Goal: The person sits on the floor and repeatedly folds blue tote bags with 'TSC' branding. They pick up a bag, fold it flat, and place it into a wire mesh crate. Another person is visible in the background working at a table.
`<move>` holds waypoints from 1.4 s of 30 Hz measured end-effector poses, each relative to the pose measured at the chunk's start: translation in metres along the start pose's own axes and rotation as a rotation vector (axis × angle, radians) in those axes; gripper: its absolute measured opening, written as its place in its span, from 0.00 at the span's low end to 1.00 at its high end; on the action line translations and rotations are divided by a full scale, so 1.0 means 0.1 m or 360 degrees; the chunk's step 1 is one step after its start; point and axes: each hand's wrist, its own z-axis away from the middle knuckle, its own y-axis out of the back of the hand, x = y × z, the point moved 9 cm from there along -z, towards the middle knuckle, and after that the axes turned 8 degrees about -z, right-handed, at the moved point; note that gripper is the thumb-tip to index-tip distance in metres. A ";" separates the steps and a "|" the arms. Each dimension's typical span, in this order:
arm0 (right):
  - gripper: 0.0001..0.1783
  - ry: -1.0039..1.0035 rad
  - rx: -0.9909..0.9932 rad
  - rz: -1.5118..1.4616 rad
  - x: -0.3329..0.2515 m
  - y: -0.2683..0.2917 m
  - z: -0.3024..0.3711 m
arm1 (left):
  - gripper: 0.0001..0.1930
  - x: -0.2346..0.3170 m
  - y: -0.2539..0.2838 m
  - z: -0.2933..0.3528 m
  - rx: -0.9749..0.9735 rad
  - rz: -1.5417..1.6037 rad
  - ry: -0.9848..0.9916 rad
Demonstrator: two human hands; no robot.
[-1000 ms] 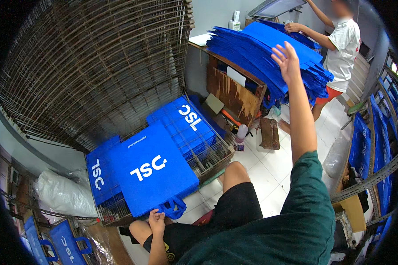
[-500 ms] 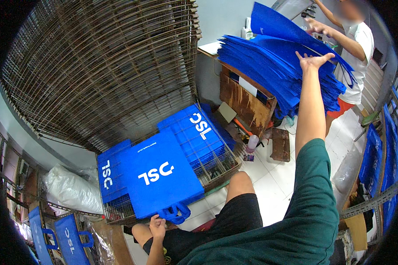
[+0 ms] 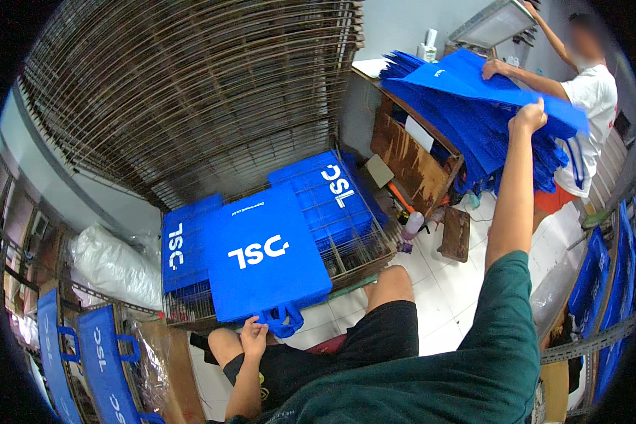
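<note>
At the upper right, my right hand (image 3: 528,116) is closed on the near edge of a blue fabric bag (image 3: 466,79), which is lifted at that corner and blurred there. Beneath it lies a thick fanned stack of blue bags (image 3: 459,145) on a wooden table. Low in the view, my left hand (image 3: 254,336) rests with curled fingers beside the loop handle (image 3: 284,321) of another blue bag (image 3: 268,233) with white print. Whether those fingers pinch anything is hidden. That bag lies flat across a wire rack, between other printed blue bags (image 3: 332,205).
Across the stack stands a co-worker (image 3: 592,106), one hand on the lifted bag, the other on a raised framed screen (image 3: 498,25). Raised wire racks (image 3: 191,92) lean at the upper left. Blue bags hang or lie on racks at both sides. A pink bottle (image 3: 413,225) stands on the floor.
My right hand has gone from open under the lifted bag to closed on its edge. The bag has come down flatter, and the co-worker's hand now rests on it. The view has shifted slightly.
</note>
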 end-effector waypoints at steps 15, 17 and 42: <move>0.21 -0.1317 -0.2477 0.0137 -0.73 -2.39 3.85 | 0.13 -0.09 0.58 -0.28 0.0497 0.0441 0.0130; 0.15 -0.1510 -0.2648 0.0343 -0.64 -2.27 4.19 | 0.13 0.07 0.57 -0.54 0.0495 0.0510 0.0051; 0.33 0.1006 -0.2360 0.1125 0.56 -2.00 4.24 | 0.19 3.08 2.16 -1.14 0.0361 0.1504 -0.0576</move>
